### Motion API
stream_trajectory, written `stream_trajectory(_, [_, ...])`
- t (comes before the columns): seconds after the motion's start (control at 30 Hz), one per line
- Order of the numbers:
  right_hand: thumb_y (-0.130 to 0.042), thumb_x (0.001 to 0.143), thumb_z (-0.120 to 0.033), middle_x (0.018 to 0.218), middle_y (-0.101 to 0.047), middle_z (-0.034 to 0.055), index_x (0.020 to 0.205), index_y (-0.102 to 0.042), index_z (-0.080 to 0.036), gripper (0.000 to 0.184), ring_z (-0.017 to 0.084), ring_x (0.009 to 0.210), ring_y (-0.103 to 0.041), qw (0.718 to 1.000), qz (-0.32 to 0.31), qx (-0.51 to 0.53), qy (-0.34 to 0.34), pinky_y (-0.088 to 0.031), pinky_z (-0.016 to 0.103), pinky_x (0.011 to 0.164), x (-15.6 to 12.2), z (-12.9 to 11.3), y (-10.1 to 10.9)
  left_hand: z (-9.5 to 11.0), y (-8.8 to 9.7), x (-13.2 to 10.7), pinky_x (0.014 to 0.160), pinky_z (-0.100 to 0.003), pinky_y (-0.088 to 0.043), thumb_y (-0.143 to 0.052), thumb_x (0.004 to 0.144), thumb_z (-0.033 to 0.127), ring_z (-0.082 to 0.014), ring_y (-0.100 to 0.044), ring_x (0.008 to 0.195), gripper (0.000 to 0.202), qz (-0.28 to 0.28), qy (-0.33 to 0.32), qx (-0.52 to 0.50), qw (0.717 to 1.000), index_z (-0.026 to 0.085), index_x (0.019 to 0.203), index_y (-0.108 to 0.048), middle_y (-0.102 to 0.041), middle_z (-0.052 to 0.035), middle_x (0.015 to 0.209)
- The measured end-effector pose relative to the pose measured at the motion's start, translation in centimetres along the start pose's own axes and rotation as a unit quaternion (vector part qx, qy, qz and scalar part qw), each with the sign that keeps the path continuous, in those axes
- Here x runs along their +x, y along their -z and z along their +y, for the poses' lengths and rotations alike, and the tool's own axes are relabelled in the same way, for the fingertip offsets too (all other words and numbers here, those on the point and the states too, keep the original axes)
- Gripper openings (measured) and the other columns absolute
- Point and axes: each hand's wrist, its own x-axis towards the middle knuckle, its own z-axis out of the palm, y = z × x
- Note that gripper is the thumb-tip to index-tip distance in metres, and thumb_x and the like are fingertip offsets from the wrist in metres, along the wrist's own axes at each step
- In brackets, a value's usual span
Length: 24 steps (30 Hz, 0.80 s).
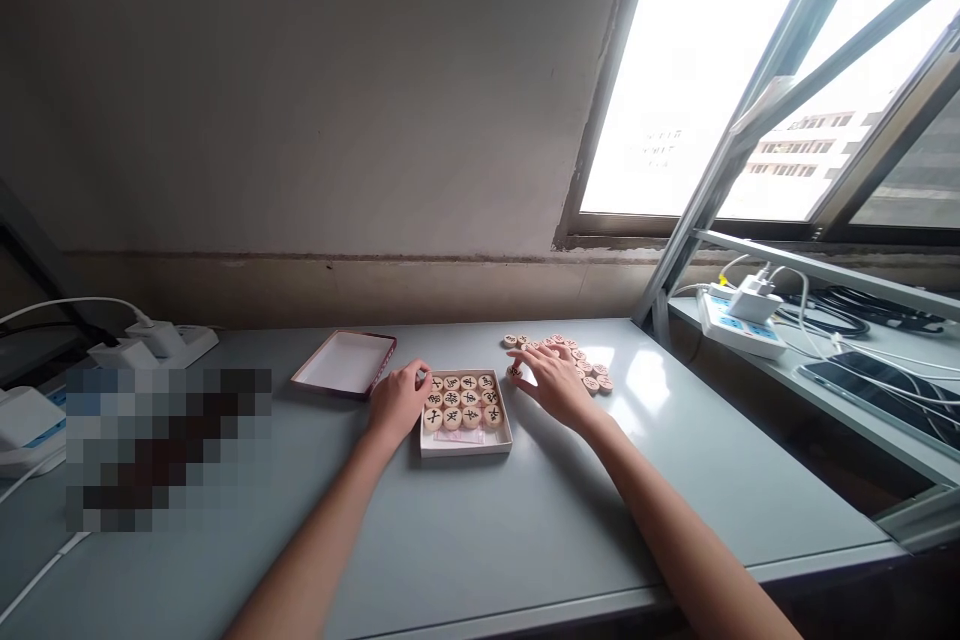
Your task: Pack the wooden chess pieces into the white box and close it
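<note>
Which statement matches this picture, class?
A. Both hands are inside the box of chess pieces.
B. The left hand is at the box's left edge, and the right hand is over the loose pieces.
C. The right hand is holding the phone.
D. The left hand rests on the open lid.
B: the left hand is at the left edge of the white box, while the right hand is spread over the loose pieces.

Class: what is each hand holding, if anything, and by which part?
Right hand: fingertips on the edge of a wooden xiangqi piece, grip unclear. Left hand: at the box rim, no hold visible.
</note>
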Motion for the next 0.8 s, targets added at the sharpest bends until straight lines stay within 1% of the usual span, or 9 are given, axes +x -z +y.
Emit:
stream_trajectory(0.07, [-0.050,0.088,-0.036,0.101,-0.065,0.0062,0.111,-0.056,-0.023,0.028,0.022,0.094,-0.058,0.999,0.005,0.052,-0.013,-0.037,0.045,0.091,0.2,-0.7,0.5,0.0,0.0,0.0,0.054,-0.024,-0.031,-0.045,0.085,0.031,-0.0168,-0.060,0.067,0.017,0.000,0.003,0.002,1.000,0.025,0.088,-0.061,-0.068,-0.0001,0.074])
stream_trajectory(0.13, [-0.051,0.087,-0.038,0.098,-0.065,0.0052,0.113,-0.054,-0.023,0.030,0.019,0.087,-0.059,0.989,-0.017,0.144,0.000,-0.042,0.040,0.084,0.2,-1.9,1.2,0.1,0.0,-0.1,0.055,-0.024,-0.032,-0.044,0.085,0.031,-0.0169,-0.061,0.068,0.018,-0.002,0.004,0.004,1.000,0.025,0.089,-0.061,-0.068,-0.0004,0.074])
stream_trajectory(0.23, [-0.050,0.088,-0.036,0.099,-0.062,0.0043,0.112,-0.053,-0.023,0.027,0.015,0.083,-0.059,0.956,-0.072,0.279,0.049,-0.047,0.032,0.076,0.0,-4.6,1.8,0.3,0.1,-0.1,0.055,-0.024,-0.032,-0.044,0.085,0.031,-0.0167,-0.061,0.068,0.018,-0.007,0.007,0.009,1.000,0.025,0.089,-0.060,-0.068,-0.0010,0.074])
stream_trajectory(0.37, [-0.047,0.090,-0.031,0.109,-0.056,0.0060,0.111,-0.051,-0.024,0.023,0.014,0.088,-0.057,0.928,-0.118,0.338,0.099,-0.048,0.027,0.072,-0.6,-7.3,1.7,0.4,0.2,-0.1,0.053,-0.024,-0.030,-0.043,0.086,0.033,-0.0171,-0.060,0.068,0.019,-0.005,0.012,0.020,1.000,0.025,0.090,-0.060,-0.068,-0.0017,0.074])
stream_trajectory(0.47, [-0.045,0.091,-0.028,0.110,-0.054,0.0070,0.113,-0.049,-0.023,0.023,0.013,0.085,-0.056,0.926,-0.135,0.331,0.123,-0.048,0.026,0.070,-0.8,-7.8,1.4,0.3,0.1,-0.1,0.052,-0.024,-0.029,-0.043,0.086,0.033,-0.0169,-0.060,0.067,0.019,-0.002,0.007,0.022,1.000,0.025,0.089,-0.060,-0.067,-0.0013,0.074])
stream_trajectory(0.6, [-0.048,0.090,-0.030,0.091,-0.058,0.0052,0.096,-0.058,-0.021,0.015,0.016,0.086,-0.054,0.951,-0.122,0.237,0.157,-0.044,0.030,0.075,-0.6,-7.6,1.4,0.3,0.1,-0.1,0.054,-0.023,-0.030,-0.043,0.086,0.031,-0.0165,-0.060,0.066,0.018,-0.007,-0.001,0.019,1.000,0.025,0.090,-0.059,-0.067,-0.0006,0.073])
stream_trajectory(0.63, [-0.048,0.090,-0.030,0.089,-0.059,0.0047,0.095,-0.059,-0.021,0.015,0.017,0.087,-0.054,0.954,-0.120,0.219,0.165,-0.043,0.031,0.076,-0.6,-7.6,1.5,0.3,0.1,0.0,0.054,-0.023,-0.031,-0.043,0.086,0.031,-0.0166,-0.060,0.066,0.018,-0.008,-0.001,0.020,1.000,0.025,0.090,-0.059,-0.067,-0.0007,0.073])
stream_trajectory(0.67, [-0.048,0.090,-0.030,0.091,-0.060,0.0046,0.097,-0.059,-0.022,0.016,0.017,0.088,-0.053,0.957,-0.117,0.206,0.171,-0.042,0.031,0.078,-0.6,-7.7,1.6,0.3,0.1,0.0,0.055,-0.023,-0.032,-0.043,0.086,0.031,-0.0167,-0.060,0.067,0.018,-0.009,-0.001,0.021,1.000,0.025,0.090,-0.059,-0.067,-0.0009,0.074])
stream_trajectory(0.8, [-0.048,0.091,-0.031,0.113,-0.058,0.0037,0.116,-0.054,-0.029,0.026,0.018,0.102,-0.050,0.961,-0.107,0.163,0.196,-0.036,0.033,0.086,-0.7,-8.4,1.8,0.3,0.1,0.0,0.056,-0.024,-0.034,-0.042,0.087,0.033,-0.0177,-0.061,0.070,0.020,-0.003,0.004,0.031,1.000,0.025,0.091,-0.059,-0.068,-0.0023,0.078])
